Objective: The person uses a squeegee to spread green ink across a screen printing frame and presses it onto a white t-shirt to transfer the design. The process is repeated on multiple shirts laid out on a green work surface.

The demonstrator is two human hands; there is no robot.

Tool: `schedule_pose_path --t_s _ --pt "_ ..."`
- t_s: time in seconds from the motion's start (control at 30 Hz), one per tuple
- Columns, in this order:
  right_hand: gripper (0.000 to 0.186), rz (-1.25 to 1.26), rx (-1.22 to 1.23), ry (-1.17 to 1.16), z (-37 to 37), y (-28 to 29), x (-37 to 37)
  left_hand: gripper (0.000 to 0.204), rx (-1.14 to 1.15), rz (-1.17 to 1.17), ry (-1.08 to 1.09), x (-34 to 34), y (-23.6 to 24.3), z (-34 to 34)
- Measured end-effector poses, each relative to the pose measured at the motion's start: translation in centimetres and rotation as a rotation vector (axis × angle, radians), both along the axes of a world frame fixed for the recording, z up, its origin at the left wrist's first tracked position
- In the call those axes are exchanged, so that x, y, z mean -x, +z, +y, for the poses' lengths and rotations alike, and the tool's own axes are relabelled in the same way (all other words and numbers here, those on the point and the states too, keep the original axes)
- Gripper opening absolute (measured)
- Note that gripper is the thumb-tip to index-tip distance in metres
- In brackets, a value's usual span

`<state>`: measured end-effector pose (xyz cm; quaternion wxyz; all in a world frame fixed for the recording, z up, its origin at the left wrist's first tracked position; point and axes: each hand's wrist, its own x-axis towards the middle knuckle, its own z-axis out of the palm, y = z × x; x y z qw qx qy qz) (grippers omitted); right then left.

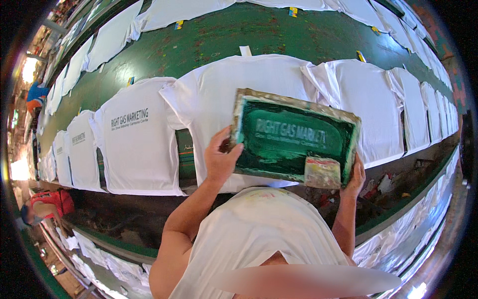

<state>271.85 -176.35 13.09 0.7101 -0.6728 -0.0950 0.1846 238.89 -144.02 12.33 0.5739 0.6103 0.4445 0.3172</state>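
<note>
A wooden-framed silk screen with a green mesh and pale lettering is held up, slightly tilted, over a white T-shirt. My left hand grips its left side, thumb on the front of the frame. On the far side, my right hand is closed round the lower right corner. A stained, block-like squeegee rests against the screen's lower right part, beside the right hand. Whether the right fingers also touch it cannot be made out. Most of the shirt's front lies hidden behind the screen.
To the left, printed white T-shirts lie along the green table; plain ones continue to the right. Another shirt row runs along the far edge. A person in red is at lower left, one in blue farther off.
</note>
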Motion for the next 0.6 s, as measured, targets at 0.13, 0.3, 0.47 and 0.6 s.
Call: schedule_pose_path --t_s 0.13,0.3,0.47,0.6 --pt "0.052 0.047 0.083 0.045 5.5 -2.6 -1.5 0.060 -0.047 0.136 0.146 2.2 0.3 2.1" --pt "0.043 -0.020 0.174 0.232 12.3 -3.7 -1.9 0.058 -0.002 0.064 0.287 3.7 -0.7 5.1" --pt "0.043 -0.127 0.231 0.277 16.8 -4.5 -2.5 0.057 0.068 0.102 0.322 3.4 -1.6 8.5" --pt "0.043 -0.166 0.277 0.279 18.4 -4.9 -2.9 0.056 0.069 0.063 0.300 2.9 -2.4 10.2"
